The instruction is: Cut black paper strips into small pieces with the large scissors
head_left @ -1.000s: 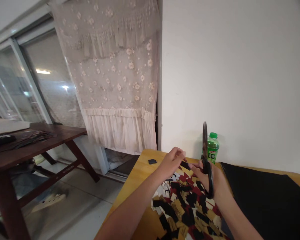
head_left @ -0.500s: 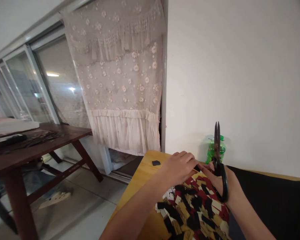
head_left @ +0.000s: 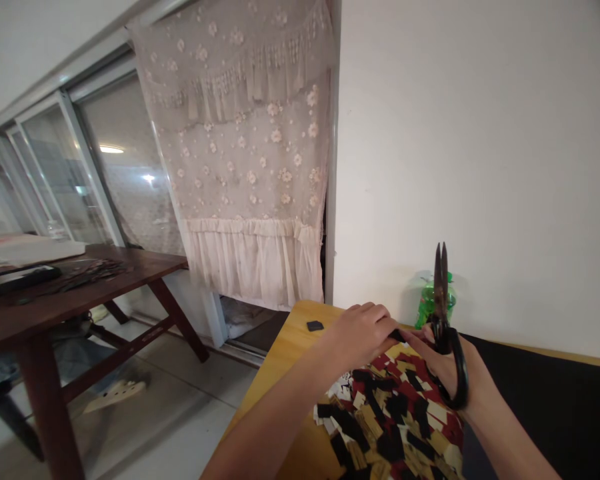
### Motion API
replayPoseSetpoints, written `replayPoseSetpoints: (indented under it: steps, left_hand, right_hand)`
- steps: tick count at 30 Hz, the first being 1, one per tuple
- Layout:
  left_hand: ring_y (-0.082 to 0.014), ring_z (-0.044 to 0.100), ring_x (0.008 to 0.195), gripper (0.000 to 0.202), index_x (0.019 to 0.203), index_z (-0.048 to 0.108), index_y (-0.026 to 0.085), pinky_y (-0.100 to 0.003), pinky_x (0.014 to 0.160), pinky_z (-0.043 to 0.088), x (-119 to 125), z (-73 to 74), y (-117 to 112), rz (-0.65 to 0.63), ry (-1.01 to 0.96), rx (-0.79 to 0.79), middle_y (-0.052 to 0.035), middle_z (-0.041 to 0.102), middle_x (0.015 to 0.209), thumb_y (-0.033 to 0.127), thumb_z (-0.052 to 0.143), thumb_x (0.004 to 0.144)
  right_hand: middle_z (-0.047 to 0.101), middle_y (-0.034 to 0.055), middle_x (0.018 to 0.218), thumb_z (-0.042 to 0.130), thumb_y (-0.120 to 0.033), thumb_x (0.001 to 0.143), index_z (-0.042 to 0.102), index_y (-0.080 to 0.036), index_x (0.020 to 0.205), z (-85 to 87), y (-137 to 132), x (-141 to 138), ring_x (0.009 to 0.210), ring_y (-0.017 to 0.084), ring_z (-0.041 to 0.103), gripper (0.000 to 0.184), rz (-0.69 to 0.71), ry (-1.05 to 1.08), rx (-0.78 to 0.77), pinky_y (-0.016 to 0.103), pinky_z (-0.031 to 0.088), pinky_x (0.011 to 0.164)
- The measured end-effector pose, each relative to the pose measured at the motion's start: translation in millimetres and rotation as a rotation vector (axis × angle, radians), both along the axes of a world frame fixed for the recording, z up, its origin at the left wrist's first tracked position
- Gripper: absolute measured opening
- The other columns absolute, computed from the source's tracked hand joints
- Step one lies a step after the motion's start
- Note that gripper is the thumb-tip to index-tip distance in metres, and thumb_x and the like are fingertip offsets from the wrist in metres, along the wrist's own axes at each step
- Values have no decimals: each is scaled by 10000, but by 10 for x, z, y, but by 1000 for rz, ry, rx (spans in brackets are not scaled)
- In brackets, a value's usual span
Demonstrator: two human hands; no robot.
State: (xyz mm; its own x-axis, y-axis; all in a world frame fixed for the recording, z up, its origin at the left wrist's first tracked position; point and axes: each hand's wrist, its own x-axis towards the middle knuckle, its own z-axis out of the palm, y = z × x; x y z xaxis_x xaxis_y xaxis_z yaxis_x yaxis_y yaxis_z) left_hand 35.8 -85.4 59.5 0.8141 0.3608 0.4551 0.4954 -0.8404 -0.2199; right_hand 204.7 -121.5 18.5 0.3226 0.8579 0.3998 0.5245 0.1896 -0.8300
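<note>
My left hand (head_left: 361, 337) rests at the far edge of a pile of cut paper scraps (head_left: 386, 420) in black, red, white and gold. Its fingers are closed on a small black strip (head_left: 396, 335), which reaches toward my right hand. My right hand (head_left: 447, 360) grips black-handled scissors (head_left: 446, 331) with the blades pointing upward, slightly apart. The pile lies on a yellow wooden table (head_left: 293, 353). A small dark square piece (head_left: 315, 326) sits alone beyond my left hand.
A green plastic bottle (head_left: 430, 303) stands behind the scissors against a white wall (head_left: 480, 153). A large black sheet (head_left: 550, 413) lies to the right. A dark wooden table (head_left: 80, 293) holding papers and dark strips stands to the left, beside a lace curtain (head_left: 245, 167) and glass doors.
My left hand's fingers have closed from a looser pose, and both hands have shifted right in the view. The scissors have turned, showing two blade tips. The whole scene has drifted with my head.
</note>
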Motion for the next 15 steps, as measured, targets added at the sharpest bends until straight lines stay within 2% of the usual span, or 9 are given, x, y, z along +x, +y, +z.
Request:
replayPoseSetpoints:
  steps: [5, 11, 15]
  left_hand:
    - [-154, 559, 852, 246, 1022, 580, 152, -272, 725, 463, -10, 7, 15, -19, -56, -14, -36, 596, 928, 333, 499, 876]
    - [-158, 558, 843, 247, 1045, 580, 170, -284, 709, 465, -28, 48, -11, -18, -89, -12, -42, 597, 948, 324, 494, 872]
    - [-146, 561, 830, 237, 1022, 589, 166, -267, 699, 468, -28, 48, -14, -52, -146, -33, -47, 602, 947, 325, 503, 867]
  right_hand:
    - [361, -63, 465, 623, -509, 681, 362, -235, 562, -13, -32, 9, 406, 106, 368, 397, 57, 88, -9, 236, 324, 395]
    - [318, -94, 398, 646, -545, 693, 320, -235, 582, -18, -51, -3, 351, 86, 332, 464, 127, 270, -51, 218, 288, 368]
    - [329, -99, 380, 719, -523, 621, 344, -230, 578, 3, -47, -37, 320, 76, 335, 478, 153, 379, -16, 203, 265, 337]
